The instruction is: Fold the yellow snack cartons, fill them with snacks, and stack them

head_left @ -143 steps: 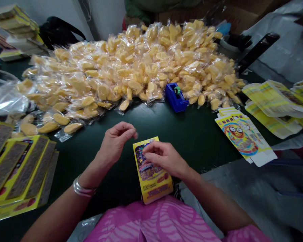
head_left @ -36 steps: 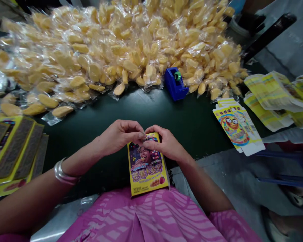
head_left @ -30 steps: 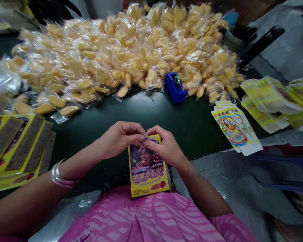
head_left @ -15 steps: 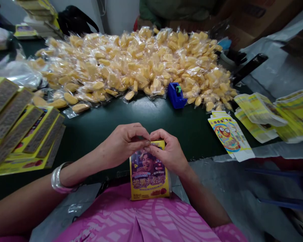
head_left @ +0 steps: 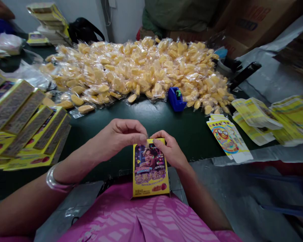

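A small yellow printed box [head_left: 150,173] stands upright against my lap at the table's front edge, its picture side facing me. My right hand [head_left: 170,149] grips its upper right corner, thumb on the front and fingers behind. Beside the top left corner, my left hand [head_left: 127,134] is closed in a pinch. A faint translucent sliver shows under those fingertips, too small to name. Beyond both hands sits a blue tape dispenser [head_left: 176,99] with a green core.
A wide heap of yellow pieces in clear wrappers [head_left: 131,70] covers the back. Filled yellow boxes [head_left: 37,131] are stacked at left. Flat cartons [head_left: 229,139] lie at right, near more flattened cartons [head_left: 290,117]. A black bar [head_left: 246,75] juts out behind them.
My left hand has drawn slightly away to the left from the box top, where both hands' fingertips met. My right hand still holds the box. The view has tilted up a little.
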Demonstrator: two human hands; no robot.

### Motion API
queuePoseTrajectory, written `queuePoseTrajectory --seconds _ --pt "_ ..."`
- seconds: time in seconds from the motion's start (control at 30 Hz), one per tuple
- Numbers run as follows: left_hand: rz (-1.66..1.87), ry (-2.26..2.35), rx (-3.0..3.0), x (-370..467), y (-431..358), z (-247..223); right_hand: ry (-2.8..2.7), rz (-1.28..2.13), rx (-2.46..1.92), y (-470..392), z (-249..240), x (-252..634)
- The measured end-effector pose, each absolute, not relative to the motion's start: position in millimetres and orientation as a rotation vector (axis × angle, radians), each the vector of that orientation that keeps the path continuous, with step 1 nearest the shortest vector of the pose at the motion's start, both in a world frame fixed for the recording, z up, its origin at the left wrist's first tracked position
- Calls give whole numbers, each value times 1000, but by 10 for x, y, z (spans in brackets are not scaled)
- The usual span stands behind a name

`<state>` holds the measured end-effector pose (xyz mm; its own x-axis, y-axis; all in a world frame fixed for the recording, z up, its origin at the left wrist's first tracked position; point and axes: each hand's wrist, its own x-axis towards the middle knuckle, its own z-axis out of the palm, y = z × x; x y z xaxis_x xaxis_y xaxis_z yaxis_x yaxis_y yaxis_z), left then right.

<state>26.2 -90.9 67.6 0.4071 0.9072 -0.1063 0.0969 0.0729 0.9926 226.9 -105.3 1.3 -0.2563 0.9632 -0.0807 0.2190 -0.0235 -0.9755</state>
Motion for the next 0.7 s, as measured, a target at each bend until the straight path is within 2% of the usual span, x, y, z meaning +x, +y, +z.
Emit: queuePoseTrajectory --seconds 0.1,0.27,0.7 --pt "717 958 1404 301 -952 623 -1393 1458 -1194 -1031 -66 2243" --pt "851 1074 1485 316 -797 352 -1259 1583 -1066 -1045 -86 2210" --pt "845 1159 1235 310 -664 236 -1307 1570 -1188 -1000 -4 2172"
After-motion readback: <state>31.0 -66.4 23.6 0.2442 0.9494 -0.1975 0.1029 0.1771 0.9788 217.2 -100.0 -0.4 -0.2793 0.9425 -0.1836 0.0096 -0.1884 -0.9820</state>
